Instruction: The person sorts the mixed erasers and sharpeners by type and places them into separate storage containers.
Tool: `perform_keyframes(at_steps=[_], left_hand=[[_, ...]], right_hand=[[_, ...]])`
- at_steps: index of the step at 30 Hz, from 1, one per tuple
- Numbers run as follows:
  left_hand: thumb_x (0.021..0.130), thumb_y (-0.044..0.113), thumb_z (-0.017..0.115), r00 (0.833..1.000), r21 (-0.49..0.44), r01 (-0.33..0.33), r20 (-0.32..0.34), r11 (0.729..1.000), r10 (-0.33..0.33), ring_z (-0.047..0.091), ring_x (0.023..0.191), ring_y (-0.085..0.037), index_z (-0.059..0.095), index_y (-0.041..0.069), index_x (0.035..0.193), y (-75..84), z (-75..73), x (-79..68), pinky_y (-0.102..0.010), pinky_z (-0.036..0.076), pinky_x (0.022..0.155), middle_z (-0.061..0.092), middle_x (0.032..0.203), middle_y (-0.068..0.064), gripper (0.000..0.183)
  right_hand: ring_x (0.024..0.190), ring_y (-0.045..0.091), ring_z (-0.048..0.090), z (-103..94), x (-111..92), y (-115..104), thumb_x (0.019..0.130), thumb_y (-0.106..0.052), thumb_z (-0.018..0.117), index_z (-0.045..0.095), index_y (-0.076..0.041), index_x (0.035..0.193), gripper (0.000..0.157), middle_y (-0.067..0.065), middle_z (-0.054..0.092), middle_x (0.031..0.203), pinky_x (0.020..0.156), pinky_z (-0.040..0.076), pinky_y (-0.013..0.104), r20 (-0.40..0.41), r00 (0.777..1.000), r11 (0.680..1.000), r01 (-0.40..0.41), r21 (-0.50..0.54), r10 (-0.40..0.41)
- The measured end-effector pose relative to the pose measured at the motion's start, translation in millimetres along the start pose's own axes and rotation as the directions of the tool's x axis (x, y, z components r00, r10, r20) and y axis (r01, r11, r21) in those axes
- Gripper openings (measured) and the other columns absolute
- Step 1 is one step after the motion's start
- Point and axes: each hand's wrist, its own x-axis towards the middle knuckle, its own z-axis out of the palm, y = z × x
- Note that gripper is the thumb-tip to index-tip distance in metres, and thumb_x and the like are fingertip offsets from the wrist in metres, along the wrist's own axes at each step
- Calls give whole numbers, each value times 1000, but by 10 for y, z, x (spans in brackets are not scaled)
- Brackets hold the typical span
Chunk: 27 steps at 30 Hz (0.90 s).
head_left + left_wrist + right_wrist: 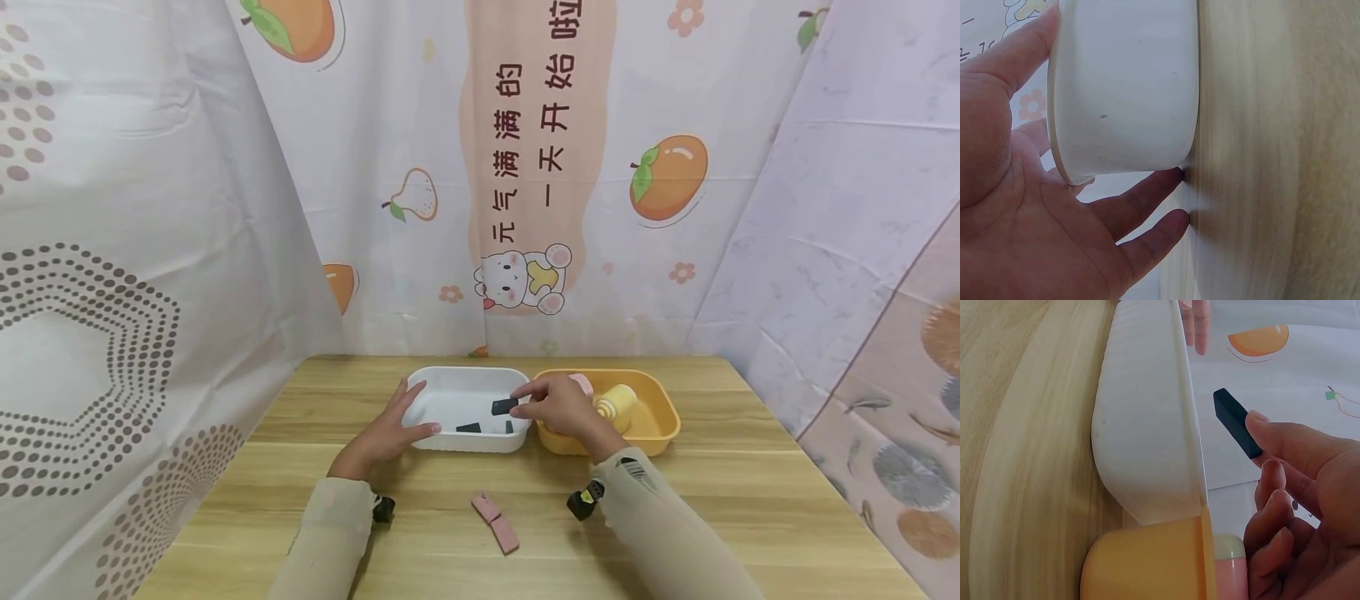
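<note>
My right hand (561, 406) pinches a small dark green rectangular block (1235, 422) between thumb and index finger, above the right part of the white plastic basket (471, 442). The other fingers of that hand are curled in toward the palm, as the right wrist view shows. Inside the basket lie a dark block (468, 427) and another small dark piece (509, 427). At the basket's left end is my left hand (386, 429), its thumb on the near rim and its spread, fairly straight fingers around the end. Two fingertips reach down near the table in the left wrist view.
A yellow-orange basket (660, 446) stands right beside the white one, holding a yellow rounded item (618, 405) and a pink item (581, 383). Two pink blocks (504, 534) lie end to end on the wooden table (420, 533). A printed curtain (405, 275) hangs behind.
</note>
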Motion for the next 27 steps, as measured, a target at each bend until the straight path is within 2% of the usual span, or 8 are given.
perform_keyframes(at_steps=[5, 14, 27], left_hand=[[96, 45, 73, 1000, -3, 7, -1, 1000, -7, -2, 159, -49, 18, 25, 167, 14, -2, -15, -79, 12, 117, -14, 174, -14, 92], [95, 44, 73, 1000, -25, 19, -3, 1000, -19, -3, 158, -49, 19, 27, 167, 32, 3, -38, -80, 12, 116, -14, 174, -14, 92], [96, 43, 73, 1000, -19, 6, -1, 1000, -6, -4, 159, -48, 18, 25, 167, 18, 2, -12, -79, 10, 117, -15, 174, -13, 92]], right_hand=[[59, 18, 48, 11, 4, -19, 82, -30, 89, 83, -24, 102, 21, 5, 58, 78, 51, 39, 27, -1, 1000, 1000, -2, -11, 2], [78, 21, 54, 39, 28, -2, 82, -30, 89, 84, -26, 99, 18, 4, 62, 83, 63, 42, 30, -6, 1000, 998, 19, -56, -19], [64, 18, 53, 10, 31, 39, 82, -25, 89, 83, -23, 96, 16, 5, 61, 81, 52, 44, 26, -21, 1000, 999, 3, -35, -3]])
